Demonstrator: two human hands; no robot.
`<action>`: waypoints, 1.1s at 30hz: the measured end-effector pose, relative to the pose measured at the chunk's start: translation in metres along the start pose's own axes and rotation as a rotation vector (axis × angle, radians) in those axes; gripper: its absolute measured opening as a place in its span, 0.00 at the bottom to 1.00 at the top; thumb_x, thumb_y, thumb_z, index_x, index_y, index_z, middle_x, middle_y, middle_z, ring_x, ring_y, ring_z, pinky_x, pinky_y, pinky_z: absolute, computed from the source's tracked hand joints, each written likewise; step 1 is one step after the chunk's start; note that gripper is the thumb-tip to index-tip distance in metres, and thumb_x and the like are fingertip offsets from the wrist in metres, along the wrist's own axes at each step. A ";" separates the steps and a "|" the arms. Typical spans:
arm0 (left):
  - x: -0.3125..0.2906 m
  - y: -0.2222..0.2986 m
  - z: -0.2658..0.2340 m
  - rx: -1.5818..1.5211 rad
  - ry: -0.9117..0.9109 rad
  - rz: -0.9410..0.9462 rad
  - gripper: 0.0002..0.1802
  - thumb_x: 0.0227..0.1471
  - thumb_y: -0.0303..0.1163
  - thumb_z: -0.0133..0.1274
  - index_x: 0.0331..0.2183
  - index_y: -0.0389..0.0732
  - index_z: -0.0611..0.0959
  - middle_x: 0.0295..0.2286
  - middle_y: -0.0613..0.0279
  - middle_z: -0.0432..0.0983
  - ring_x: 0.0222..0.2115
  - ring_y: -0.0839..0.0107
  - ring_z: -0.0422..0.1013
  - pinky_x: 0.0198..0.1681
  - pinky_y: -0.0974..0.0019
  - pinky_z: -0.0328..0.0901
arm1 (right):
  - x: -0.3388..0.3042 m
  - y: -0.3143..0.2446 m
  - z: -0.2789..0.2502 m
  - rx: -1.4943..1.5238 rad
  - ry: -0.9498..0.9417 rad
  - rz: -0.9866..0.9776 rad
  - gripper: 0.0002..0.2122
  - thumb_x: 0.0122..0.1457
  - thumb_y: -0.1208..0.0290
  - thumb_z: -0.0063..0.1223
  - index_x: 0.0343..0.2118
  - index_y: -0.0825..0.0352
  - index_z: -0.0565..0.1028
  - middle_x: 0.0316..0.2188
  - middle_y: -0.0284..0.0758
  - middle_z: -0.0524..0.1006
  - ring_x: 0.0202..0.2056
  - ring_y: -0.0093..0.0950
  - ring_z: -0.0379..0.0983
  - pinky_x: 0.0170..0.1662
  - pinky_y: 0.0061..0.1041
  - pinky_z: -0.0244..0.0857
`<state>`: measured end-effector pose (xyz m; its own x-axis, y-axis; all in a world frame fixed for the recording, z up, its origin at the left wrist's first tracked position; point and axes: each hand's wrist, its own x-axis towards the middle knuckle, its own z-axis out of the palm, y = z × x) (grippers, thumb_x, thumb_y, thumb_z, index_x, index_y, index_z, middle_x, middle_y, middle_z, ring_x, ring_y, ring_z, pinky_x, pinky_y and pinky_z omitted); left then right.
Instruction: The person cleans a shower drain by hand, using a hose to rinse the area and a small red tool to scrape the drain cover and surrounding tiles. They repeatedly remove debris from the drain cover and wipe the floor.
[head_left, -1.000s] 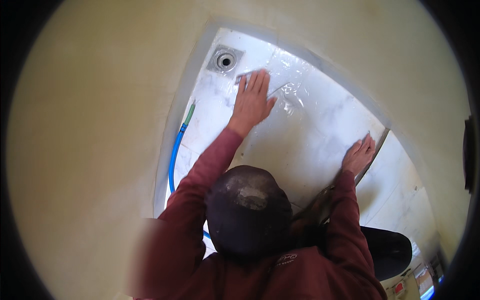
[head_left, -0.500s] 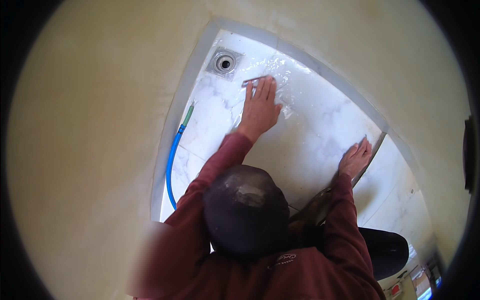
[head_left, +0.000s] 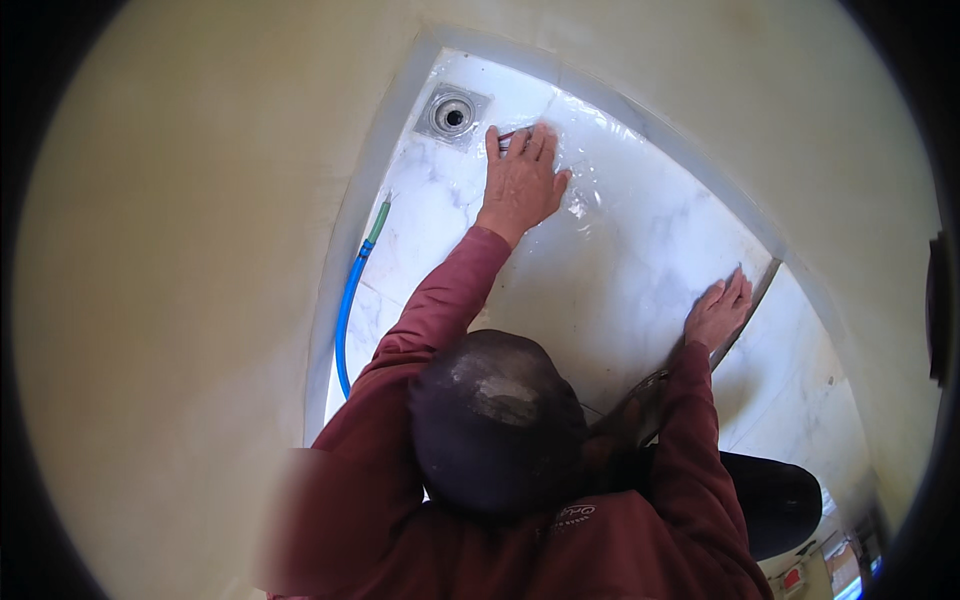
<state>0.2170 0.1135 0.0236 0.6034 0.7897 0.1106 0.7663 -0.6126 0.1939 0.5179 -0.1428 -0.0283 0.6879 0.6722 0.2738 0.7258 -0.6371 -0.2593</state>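
Note:
My left hand presses down on the wet white marbled tile floor, close to a square metal floor drain. Its fingers bend over a thin, flat, dark-edged piece. Most of that piece is hidden under them, and its kind cannot be told. Off to the right, my right hand rests on the tiles with its fingers stretched out and nothing in it. It lies beside a dark strip between tile surfaces.
A blue hose with a green end runs along the left wall. A grey border edges the floor. My dark-trousered knees stand in the lower middle and lower right. Water glistens around the left hand.
My left hand has slid a little farther away along the floor, with the flat piece under its fingers. The right hand stays at almost the same spot by the dark strip.

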 end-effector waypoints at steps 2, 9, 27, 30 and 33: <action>-0.015 0.006 0.003 -0.003 -0.011 0.015 0.35 0.61 0.46 0.58 0.63 0.37 0.73 0.64 0.55 0.69 0.60 0.58 0.67 0.68 0.31 0.47 | -0.004 0.006 -0.001 -0.031 -0.035 0.023 0.23 0.71 0.65 0.46 0.68 0.63 0.69 0.65 0.49 0.68 0.67 0.48 0.62 0.70 0.47 0.55; 0.038 -0.025 0.031 0.048 0.120 -0.019 0.39 0.64 0.53 0.53 0.66 0.37 0.71 0.68 0.53 0.64 0.66 0.55 0.62 0.71 0.34 0.45 | -0.003 0.005 -0.006 -0.033 0.002 -0.024 0.23 0.71 0.65 0.46 0.67 0.64 0.71 0.65 0.50 0.68 0.67 0.49 0.63 0.68 0.48 0.58; 0.081 -0.126 0.047 0.170 0.172 -0.205 0.37 0.68 0.52 0.46 0.67 0.37 0.68 0.65 0.45 0.66 0.68 0.49 0.59 0.70 0.44 0.54 | -0.003 0.011 -0.003 -0.032 -0.044 -0.006 0.23 0.73 0.64 0.44 0.68 0.66 0.69 0.65 0.53 0.68 0.67 0.51 0.62 0.69 0.49 0.56; 0.101 -0.126 0.044 0.210 0.218 -0.380 0.30 0.66 0.46 0.51 0.62 0.39 0.75 0.59 0.46 0.72 0.61 0.48 0.66 0.63 0.42 0.60 | -0.002 0.004 -0.008 -0.019 -0.037 0.002 0.23 0.73 0.65 0.44 0.67 0.66 0.69 0.64 0.53 0.68 0.67 0.51 0.63 0.69 0.49 0.56; 0.103 -0.138 0.043 0.149 0.371 -0.417 0.22 0.63 0.41 0.54 0.55 0.40 0.81 0.53 0.48 0.74 0.53 0.48 0.70 0.57 0.42 0.64 | -0.001 0.001 -0.007 -0.016 -0.051 0.006 0.23 0.73 0.65 0.44 0.67 0.66 0.70 0.65 0.52 0.68 0.67 0.51 0.63 0.69 0.48 0.57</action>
<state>0.1832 0.2781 -0.0337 0.1466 0.9072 0.3943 0.9616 -0.2242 0.1582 0.5180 -0.1470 -0.0223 0.6917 0.6862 0.2249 0.7218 -0.6469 -0.2460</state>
